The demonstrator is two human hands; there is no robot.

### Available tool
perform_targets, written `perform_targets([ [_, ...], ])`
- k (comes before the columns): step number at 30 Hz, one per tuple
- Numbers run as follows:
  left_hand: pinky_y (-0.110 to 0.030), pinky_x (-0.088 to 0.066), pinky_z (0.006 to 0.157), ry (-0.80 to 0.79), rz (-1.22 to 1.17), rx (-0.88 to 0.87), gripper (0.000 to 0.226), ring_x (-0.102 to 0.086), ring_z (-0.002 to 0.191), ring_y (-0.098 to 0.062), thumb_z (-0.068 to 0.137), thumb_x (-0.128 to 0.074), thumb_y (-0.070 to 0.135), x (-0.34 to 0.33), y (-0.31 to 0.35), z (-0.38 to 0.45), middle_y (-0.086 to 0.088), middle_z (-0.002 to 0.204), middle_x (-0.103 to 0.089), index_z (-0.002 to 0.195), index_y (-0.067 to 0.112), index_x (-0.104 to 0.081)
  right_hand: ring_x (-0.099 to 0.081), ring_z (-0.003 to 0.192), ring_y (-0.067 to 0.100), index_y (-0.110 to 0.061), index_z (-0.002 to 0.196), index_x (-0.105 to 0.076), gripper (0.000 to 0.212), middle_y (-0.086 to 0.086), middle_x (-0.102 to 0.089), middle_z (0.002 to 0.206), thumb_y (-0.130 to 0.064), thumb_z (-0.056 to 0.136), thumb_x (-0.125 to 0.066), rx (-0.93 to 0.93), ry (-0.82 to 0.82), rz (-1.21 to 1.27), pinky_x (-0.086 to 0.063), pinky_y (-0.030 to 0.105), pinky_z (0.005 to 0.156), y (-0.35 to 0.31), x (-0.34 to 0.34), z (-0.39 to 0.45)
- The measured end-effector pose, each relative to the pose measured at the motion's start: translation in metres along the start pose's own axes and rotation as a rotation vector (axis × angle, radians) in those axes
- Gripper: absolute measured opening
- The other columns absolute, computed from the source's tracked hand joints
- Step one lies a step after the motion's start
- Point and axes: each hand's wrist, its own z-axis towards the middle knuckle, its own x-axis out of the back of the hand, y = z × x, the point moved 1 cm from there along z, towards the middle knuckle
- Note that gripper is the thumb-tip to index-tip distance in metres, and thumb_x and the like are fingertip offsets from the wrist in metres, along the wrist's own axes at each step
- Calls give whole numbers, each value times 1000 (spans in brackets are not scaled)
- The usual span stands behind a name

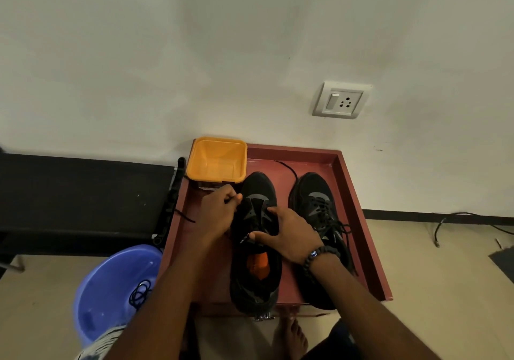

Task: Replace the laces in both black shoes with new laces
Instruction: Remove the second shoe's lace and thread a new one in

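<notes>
Two hands (250, 223) — two black shoes (286, 237)

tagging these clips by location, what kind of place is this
Probably a room in a home, not a workshop: a plain painted wall with a switch-and-socket plate, a tiled floor with a blue plastic tub, and two black shoes on a low red tray table set against the wall.

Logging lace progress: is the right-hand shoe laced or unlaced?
Laced: the right-hand shoe shows black laces crisscrossing its eyelets, ends trailing loose.

Matt black shoe (257, 248) — glossy plastic tub (217, 159)
</notes>
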Motion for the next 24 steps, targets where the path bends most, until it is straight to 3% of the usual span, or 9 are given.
perform_targets([
  [6, -35, -43, 63, 288, -329, 28, 24, -52, 65, -18, 100, -55, 17, 25, 8, -8, -1, 71, -56, 76, 17, -56, -51, 129, 16, -34, 148, -36, 91, -7, -48, 146, -77, 73, -63, -32, 26, -6, -48, 39, 101, -1, -3, -6],
  [10, -36, -40, 60, 568, -531, 124, 21, -50, 64, -18, 100, -54, 18, 44, 3, -13, -5, 77, -59, 80, 23, -59, -51, 130, 17, -34, 148, -36, 90, -7, -47, 147, -77, 74, -62, -32, 36, -18, -48, 41, 102, -4, -4, -8],
  [12, -38, -43, 65, 634, -467, 153, 19, -55, 72, -21, 101, -51, 22, 51, -4, -13, -9, 84, -63, 84, 20, -59, -50, 130, 16, -32, 149, -35, 89, -7, -46, 147, -75, 75, -63, -28, 42, -12, -47, 40, 103, -5, -5, -9],
  [15, -29, -40, 75, 558, -133, 114, 9, -57, 93, -19, 99, -51, 12, 50, -8, -18, -8, 108, -59, 104, 15, -58, -49, 130, 17, -27, 149, -35, 90, -5, -45, 147, -73, 77, -63, -10, 26, 7, -46, 38, 105, -6, -1, -10],
  [19, -32, -41, 88, 246, 209, -30, 43, -52, 117, -20, 94, -54, 11, 33, -15, -16, -4, 142, -42, 135, 19, -49, -54, 115, 14, -26, 139, -44, 79, -4, -52, 129, -73, 77, -62, 8, 28, 16, -50, 34, 96, -7, 0, -11],
  [22, -37, -39, 108, -72, 168, -53, 45, -47, 130, -20, 97, -53, 17, 8, -17, -11, -1, 142, -47, 142, 20, -46, -58, 99, 12, -27, 125, -50, 62, -11, -54, 105, -69, 81, -61, 43, 72, 16, -53, 32, 82, -12, -2, -19],
  [24, -33, -44, 101, -156, 115, -3, 36, -52, 123, -21, 98, -55, 22, -8, -21, -8, -5, 132, -53, 133, 17, -51, -60, 95, 12, -29, 119, -53, 52, -13, -53, 96, -67, 84, -59, 48, 84, -14, -52, 31, 77, -10, 0, -21],
])
